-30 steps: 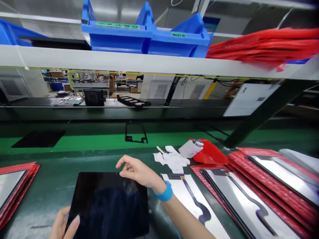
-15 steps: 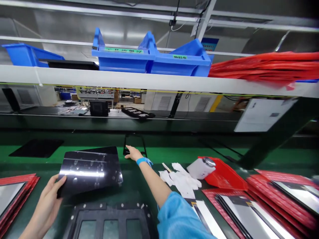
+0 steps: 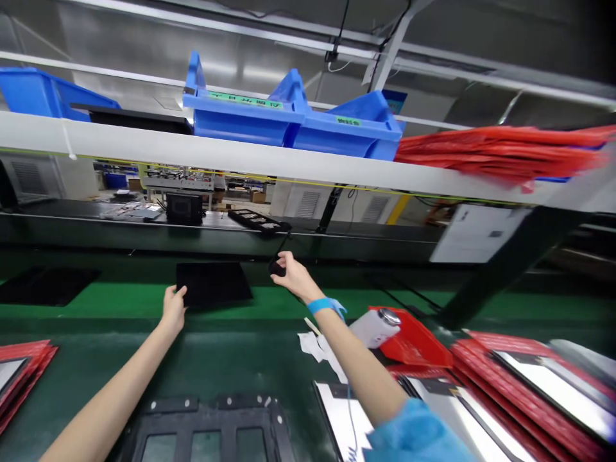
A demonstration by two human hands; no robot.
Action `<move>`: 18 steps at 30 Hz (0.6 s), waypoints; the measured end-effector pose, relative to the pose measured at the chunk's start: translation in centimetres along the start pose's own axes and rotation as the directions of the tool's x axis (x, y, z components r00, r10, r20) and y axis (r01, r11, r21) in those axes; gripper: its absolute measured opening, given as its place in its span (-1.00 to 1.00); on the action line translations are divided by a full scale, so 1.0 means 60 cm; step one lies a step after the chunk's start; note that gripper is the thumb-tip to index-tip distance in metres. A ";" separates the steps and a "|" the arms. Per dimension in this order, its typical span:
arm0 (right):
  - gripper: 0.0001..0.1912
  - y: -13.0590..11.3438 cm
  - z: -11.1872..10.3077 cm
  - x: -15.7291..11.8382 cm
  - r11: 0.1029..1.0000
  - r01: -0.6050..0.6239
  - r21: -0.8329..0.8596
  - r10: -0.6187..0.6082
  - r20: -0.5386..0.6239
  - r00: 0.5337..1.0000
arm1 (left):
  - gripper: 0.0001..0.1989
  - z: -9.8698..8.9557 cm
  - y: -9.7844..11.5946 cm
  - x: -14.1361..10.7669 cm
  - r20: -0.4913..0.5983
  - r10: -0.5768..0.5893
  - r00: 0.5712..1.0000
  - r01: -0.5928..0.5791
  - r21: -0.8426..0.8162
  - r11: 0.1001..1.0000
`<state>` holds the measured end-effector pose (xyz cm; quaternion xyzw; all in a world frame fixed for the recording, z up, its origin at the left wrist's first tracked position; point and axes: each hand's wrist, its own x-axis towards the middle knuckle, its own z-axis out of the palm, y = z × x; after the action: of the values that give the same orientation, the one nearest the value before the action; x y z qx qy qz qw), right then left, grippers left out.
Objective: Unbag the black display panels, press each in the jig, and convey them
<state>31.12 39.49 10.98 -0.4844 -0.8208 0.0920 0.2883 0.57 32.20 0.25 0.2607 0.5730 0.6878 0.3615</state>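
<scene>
My left hand (image 3: 173, 309) is pinched on the near left edge of the black panel (image 3: 216, 283), which is over the bright green strip (image 3: 144, 305) at the back of my bench (image 3: 226, 366); I can't tell whether it lies fully flat. My right hand (image 3: 294, 277) has thumb and fingers clamped on a thin black frame (image 3: 276, 265), tipped up nearly edge-on just right of the panel. A blue band (image 3: 326, 306) circles my right wrist, and a blue sleeve (image 3: 416, 433) covers that arm farther back.

The bench is dark green, with a dull sheen. Close to me is a black jig (image 3: 206, 417) with window-like cutouts, its near end cut off from view. Another dark panel (image 3: 48, 285) lies along the strip, well to the left. Beyond my right forearm a white bottle (image 3: 375, 328) leans in a red bin (image 3: 418, 340), near white scraps (image 3: 312, 346). Red sleeves (image 3: 520, 378) are stacked at the right with screens on them, and a smaller red stack (image 3: 29, 366) sits at the left edge.

Overhead, a white shelf (image 3: 240, 151) carries blue bins (image 3: 245, 122) and a heap of red bags (image 3: 500, 151). Under it I see a small monitor (image 3: 184, 208) and a black tray (image 3: 257, 220) on the far ledge, then vented cabinets (image 3: 305, 202) and machinery (image 3: 178, 179) across the room.
</scene>
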 end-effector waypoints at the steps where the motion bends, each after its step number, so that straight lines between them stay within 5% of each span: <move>1: -0.45 -0.010 -0.024 -0.024 1.000 0.012 -0.001 -0.012 -0.018 1.000 | -0.65 0.025 -0.007 0.000 0.031 -0.013 0.999 0.012 0.036 0.999; 4: -0.55 -0.067 -0.057 -0.137 0.997 0.076 0.010 -0.076 0.025 0.997 | -0.65 0.074 -0.012 -0.001 0.106 -0.013 0.994 -0.004 0.159 0.987; 6: -0.58 -0.115 -0.041 -0.235 0.992 0.125 0.034 -0.128 0.108 0.986 | -0.64 0.082 -0.002 0.001 0.139 0.041 0.990 -0.075 0.247 0.966; 8: -0.49 -0.163 0.006 -0.331 0.982 0.174 0.071 -0.186 0.215 0.959 | -0.62 0.071 0.016 0.004 0.164 0.126 0.978 -0.176 0.343 0.923; 11: -0.47 -0.229 0.124 -0.437 0.964 0.265 -0.016 -0.240 0.368 0.898 | -0.60 0.035 0.053 -0.004 0.245 0.273 0.930 -0.361 0.480 0.799; 15: -0.74 -0.313 0.280 -0.494 0.925 0.354 -0.138 -0.300 0.307 0.903 | -0.67 -0.024 0.103 -0.068 0.494 0.402 0.771 -0.634 0.538 0.555; 18: -0.67 -0.368 0.322 -0.500 0.937 0.330 -0.118 -0.279 0.316 0.907 | -0.73 -0.067 0.127 -0.153 0.689 0.377 0.619 -0.781 0.492 0.384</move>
<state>14.79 5.17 -6.83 -0.3534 -0.9250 0.0470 0.1315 1.47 21.87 7.35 0.7333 0.5626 0.3759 0.0667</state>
